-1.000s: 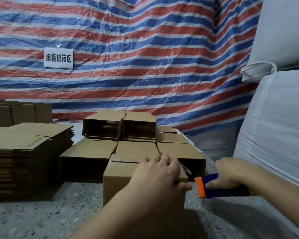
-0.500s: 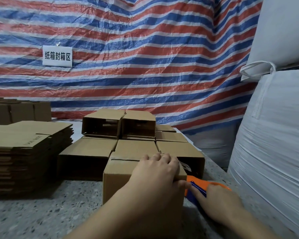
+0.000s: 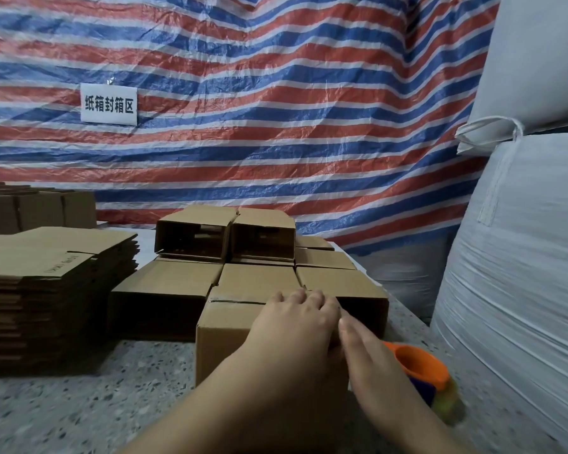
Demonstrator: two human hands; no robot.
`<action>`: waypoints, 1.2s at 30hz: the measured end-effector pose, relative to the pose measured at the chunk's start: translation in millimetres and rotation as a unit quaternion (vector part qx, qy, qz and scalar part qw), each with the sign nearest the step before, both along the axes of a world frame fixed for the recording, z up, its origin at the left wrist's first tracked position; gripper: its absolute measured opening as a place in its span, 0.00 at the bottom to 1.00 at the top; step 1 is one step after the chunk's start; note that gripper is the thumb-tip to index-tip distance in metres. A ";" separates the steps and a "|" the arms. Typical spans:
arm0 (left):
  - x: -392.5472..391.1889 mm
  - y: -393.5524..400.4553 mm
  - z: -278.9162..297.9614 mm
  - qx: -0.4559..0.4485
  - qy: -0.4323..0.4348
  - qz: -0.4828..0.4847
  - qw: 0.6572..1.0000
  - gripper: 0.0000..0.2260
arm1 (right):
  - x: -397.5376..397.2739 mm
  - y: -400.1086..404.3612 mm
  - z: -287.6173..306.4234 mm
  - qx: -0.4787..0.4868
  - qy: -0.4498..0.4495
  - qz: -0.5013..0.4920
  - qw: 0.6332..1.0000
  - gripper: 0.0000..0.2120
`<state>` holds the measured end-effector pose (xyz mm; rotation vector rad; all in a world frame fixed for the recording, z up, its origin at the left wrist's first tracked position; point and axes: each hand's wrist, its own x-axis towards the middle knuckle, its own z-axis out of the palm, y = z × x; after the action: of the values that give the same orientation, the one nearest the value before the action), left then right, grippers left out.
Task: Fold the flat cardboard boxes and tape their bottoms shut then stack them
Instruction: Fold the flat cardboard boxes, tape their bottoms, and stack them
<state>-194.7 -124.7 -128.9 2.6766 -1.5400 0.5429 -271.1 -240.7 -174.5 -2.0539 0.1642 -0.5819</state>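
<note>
Though pressed under both hands — brown box (image 3: pixel 223 335), seam slit visible

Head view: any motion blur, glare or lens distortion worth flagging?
Head view: motion blur smears the orange and blue tape dispenser and softens the right hand; the left hand on the box is sharper; the sign on the striped tarp reads clearly; wide-angle bowing shows at the white sacks; light is dim and even, no glare.

dim, even light, wide-angle bowing at the edges, and the tape dispenser (image 3: pixel 430 378) smeared, perhaps by motion.
</note>
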 end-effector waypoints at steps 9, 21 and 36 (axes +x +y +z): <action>-1.5 3.9 5.8 -0.013 0.054 -0.010 0.998 0.43 | 2.2 -1.6 -17.6 0.076 0.069 -0.035 0.994 0.25; 26.0 91.4 -13.7 -0.536 0.210 0.002 0.818 0.29 | 4.7 -24.0 -23.6 0.067 -0.011 0.016 0.998 0.28; 66.2 78.5 -17.5 -0.442 0.527 0.231 0.688 0.21 | 40.5 -14.7 25.4 0.110 0.137 -0.156 0.972 0.27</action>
<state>-128.5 -46.3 -146.4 1.8348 -0.1448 -0.2606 -230.6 -255.5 -149.2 -1.8949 0.6950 -0.4433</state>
